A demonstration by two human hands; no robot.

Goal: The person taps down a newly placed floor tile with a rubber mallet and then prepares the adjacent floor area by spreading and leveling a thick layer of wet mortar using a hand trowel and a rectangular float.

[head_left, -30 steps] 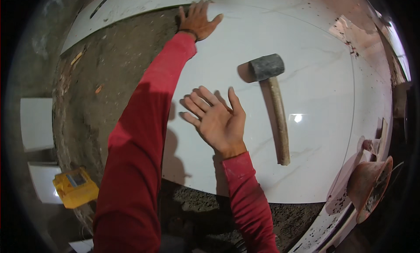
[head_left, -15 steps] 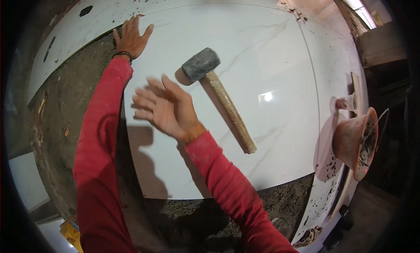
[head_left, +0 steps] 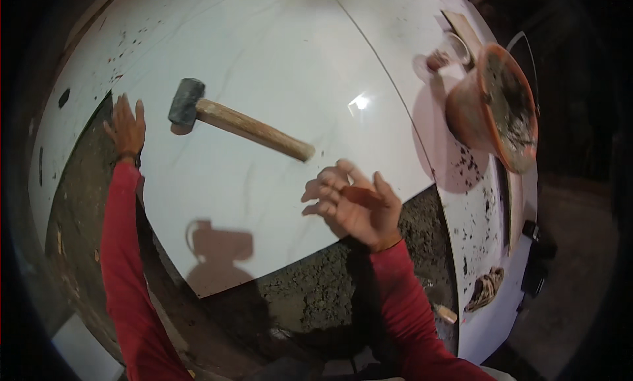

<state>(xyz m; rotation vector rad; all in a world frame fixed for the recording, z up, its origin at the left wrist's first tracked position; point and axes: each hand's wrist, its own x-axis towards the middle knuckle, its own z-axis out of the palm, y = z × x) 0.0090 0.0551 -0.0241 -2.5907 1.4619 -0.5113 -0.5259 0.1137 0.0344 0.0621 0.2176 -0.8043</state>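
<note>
My left hand (head_left: 128,127) rests with fingers outstretched on the left edge of a large white marbled tile (head_left: 224,183), beside bare mortar. My right hand (head_left: 359,209) is raised near that tile's lower right edge, palm up, fingers apart and slightly bent, holding nothing. A rubber mallet with a dark head (head_left: 186,104) and wooden handle (head_left: 250,127) lies on the tile between my hands. Wet grey mortar (head_left: 303,295) is exposed along the tile's near edge. A wooden-handled tool (head_left: 446,313) lies partly hidden by my right arm.
An orange bucket (head_left: 468,117) of grey mix stands on the right-hand tiles, with a small clear container (head_left: 455,48) and a board (head_left: 460,26) behind it. A crumpled striped cloth (head_left: 484,289) lies below. Another white tile (head_left: 86,348) is at lower left.
The view has swung rightward, bringing the bucket closer to centre. My right hand has moved right, from left of the mallet to below its handle end. My left hand stays on the tile edge.
</note>
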